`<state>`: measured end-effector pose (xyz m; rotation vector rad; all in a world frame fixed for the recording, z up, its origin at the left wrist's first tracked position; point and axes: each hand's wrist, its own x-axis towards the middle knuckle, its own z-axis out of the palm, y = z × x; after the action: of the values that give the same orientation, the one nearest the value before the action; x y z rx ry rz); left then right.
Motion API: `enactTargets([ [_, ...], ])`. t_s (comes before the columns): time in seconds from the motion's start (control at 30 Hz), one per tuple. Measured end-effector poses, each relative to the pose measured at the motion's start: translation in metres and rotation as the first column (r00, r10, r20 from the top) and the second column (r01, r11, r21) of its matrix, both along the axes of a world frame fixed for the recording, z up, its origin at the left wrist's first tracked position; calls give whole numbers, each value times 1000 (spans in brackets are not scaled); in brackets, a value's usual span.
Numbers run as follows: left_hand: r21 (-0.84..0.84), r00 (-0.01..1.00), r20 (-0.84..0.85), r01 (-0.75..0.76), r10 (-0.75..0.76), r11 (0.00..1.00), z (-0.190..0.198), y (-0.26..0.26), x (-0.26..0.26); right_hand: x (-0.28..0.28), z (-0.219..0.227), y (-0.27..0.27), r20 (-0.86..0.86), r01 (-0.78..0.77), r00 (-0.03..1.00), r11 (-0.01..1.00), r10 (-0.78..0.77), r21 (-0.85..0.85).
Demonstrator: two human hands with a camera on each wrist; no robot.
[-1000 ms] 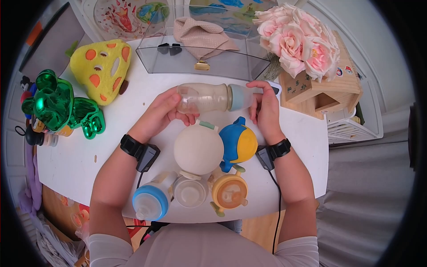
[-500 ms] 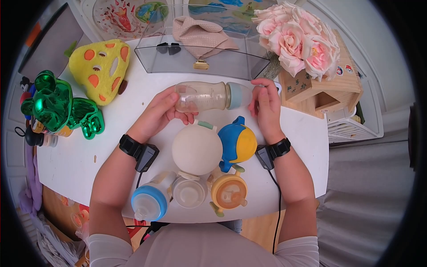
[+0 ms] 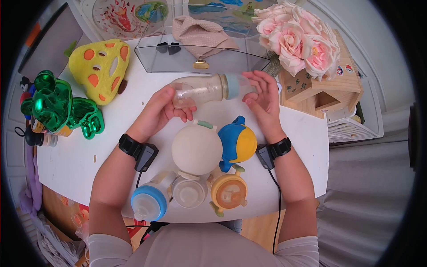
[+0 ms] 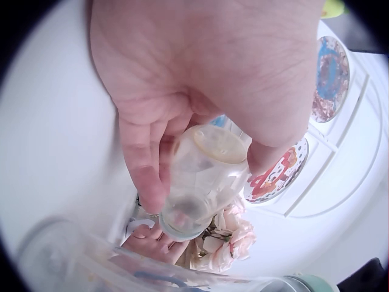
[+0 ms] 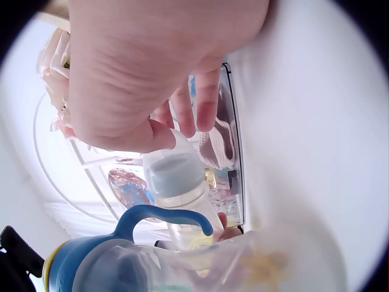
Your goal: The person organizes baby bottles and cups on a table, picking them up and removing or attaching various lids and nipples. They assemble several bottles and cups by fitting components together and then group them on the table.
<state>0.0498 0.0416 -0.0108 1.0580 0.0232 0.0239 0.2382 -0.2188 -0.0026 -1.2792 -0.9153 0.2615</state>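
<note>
A clear baby bottle (image 3: 200, 91) with a pale blue-grey collar (image 3: 231, 86) and a translucent cap (image 5: 173, 145) lies sideways above the table. My left hand (image 3: 156, 108) grips its base end, thumb on the near side and fingers beneath. At the other end, my right hand (image 3: 266, 103) has thumb and fingers round the cap. Just below the bottle stand a cup with a round cream top (image 3: 197, 149) and a blue and yellow lidded cup (image 3: 239, 144), the latter close to the right wrist.
Nearer the table edge stand a blue-ringed bottle (image 3: 150, 202), a bottle with a clear cap (image 3: 189, 192) and an orange handled cup (image 3: 229, 191). Behind are a clear box (image 3: 155, 62) holding a pink cloth, a yellow plush (image 3: 100, 71), a green shiny figure (image 3: 58, 104), roses (image 3: 302, 38) and a wooden house (image 3: 324, 95).
The bottle has shifted slightly left and its cap end has risen. My right hand's fingers have moved up and left round the cap; my left hand stays on the base.
</note>
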Motion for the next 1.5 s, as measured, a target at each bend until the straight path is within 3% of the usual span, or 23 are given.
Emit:
enactTargets([
  [0.07,24,1000,2,-11,11,1000,1,-1,0,1,1,-2,-109,-122,986,992,125,31],
  [0.17,29,1000,-1,-11,11,1000,1,-1,0,-1,3,-2,-149,-157,976,987,160,29],
  [0.5,50,1000,-2,-5,5,999,6,-4,0,2,-10,0,-126,-102,987,995,99,-19],
  [0.7,50,1000,-1,-4,4,999,5,-4,0,2,-11,-2,-170,-55,985,993,37,-100],
  [0.77,52,1000,0,-4,4,999,4,-3,0,2,-8,-3,-182,-49,983,976,10,-213],
  [0.87,61,1000,2,-8,8,998,3,-2,0,6,-8,-7,-243,-135,966,975,89,-177],
  [0.9,49,1000,-1,-18,18,999,3,-3,-1,4,-7,-6,-243,-135,966,975,89,-177],
  [0.97,37,1000,-3,-27,28,999,3,-3,0,-1,-3,-1,-144,-99,985,995,97,-9],
  [1.17,44,999,-16,-34,34,998,4,-4,0,3,0,-3,-151,-194,970,981,191,-9],
  [1.5,85,1000,-16,-18,19,996,4,-3,0,4,-5,-1,-70,-154,987,984,148,-85],
])
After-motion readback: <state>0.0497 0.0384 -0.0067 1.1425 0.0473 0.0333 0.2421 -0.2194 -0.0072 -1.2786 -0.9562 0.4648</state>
